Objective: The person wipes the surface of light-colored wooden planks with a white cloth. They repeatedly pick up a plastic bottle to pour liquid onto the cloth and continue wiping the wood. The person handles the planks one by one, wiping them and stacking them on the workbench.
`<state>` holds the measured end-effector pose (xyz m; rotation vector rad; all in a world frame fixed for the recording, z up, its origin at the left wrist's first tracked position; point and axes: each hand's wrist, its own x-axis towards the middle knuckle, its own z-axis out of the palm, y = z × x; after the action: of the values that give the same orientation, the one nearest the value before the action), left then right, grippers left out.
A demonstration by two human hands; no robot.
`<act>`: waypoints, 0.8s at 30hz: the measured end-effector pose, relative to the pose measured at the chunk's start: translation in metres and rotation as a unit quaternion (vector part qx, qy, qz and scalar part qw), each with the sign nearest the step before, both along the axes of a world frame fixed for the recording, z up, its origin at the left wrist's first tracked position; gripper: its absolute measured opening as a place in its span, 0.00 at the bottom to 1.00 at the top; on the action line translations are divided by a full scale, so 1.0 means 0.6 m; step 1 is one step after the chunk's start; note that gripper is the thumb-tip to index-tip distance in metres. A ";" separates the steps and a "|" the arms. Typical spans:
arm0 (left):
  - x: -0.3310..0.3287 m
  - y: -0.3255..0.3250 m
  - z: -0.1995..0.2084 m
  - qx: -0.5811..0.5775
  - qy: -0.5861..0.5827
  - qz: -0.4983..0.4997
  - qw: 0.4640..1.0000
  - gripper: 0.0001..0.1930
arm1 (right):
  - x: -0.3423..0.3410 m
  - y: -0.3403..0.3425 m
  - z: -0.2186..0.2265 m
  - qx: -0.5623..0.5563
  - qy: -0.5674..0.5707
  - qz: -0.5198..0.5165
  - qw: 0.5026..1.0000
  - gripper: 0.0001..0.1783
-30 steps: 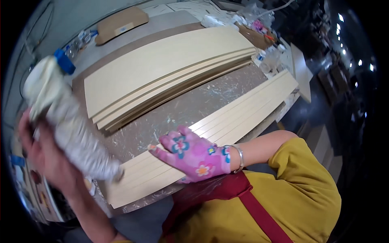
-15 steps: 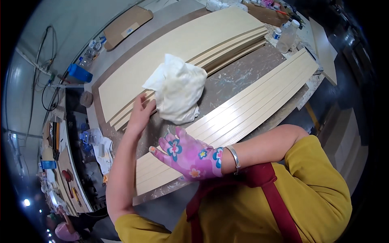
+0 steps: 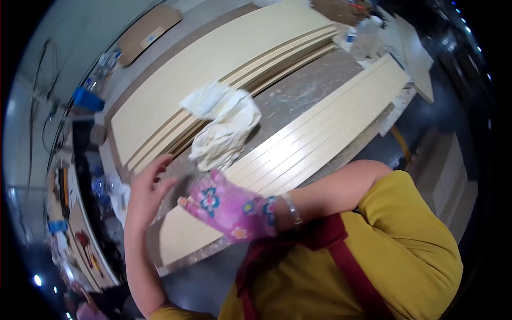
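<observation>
White glare on the pale strips [image 3: 288, 144] — slight overall blur — bent edges within a dark fisheye rim.

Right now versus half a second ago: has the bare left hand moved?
Yes. Against the stack of pale boards, the bare left hand has moved toward the person, away from the crumpled white cloth.

You've got pale, glossy, wood-toned strips [image 3: 298, 144] lying flat side by side, slanting away to your right. Crumpled white cloth [image 3: 228, 130] sits bunched just beyond their far edge.
</observation>
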<state>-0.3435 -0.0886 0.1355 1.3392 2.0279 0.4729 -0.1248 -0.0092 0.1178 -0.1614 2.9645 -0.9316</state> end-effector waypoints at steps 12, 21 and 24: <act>-0.026 0.179 -0.198 -0.152 -0.258 0.010 0.954 0.18 | -0.023 0.008 -0.027 -0.040 0.084 0.006 0.996 0.46; 0.082 -0.045 0.048 0.077 0.014 -0.046 0.996 0.55 | -0.008 -0.006 -0.031 0.047 0.080 -0.031 0.995 0.49; 0.110 -0.143 0.009 -0.050 0.234 -0.109 0.965 0.60 | -0.004 -0.023 -0.040 0.098 0.125 -0.070 0.985 0.50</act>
<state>-0.2773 -0.1741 0.1409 1.7066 2.1947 -0.0554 -0.1272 -0.0229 0.0937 -0.0688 3.3161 -0.6693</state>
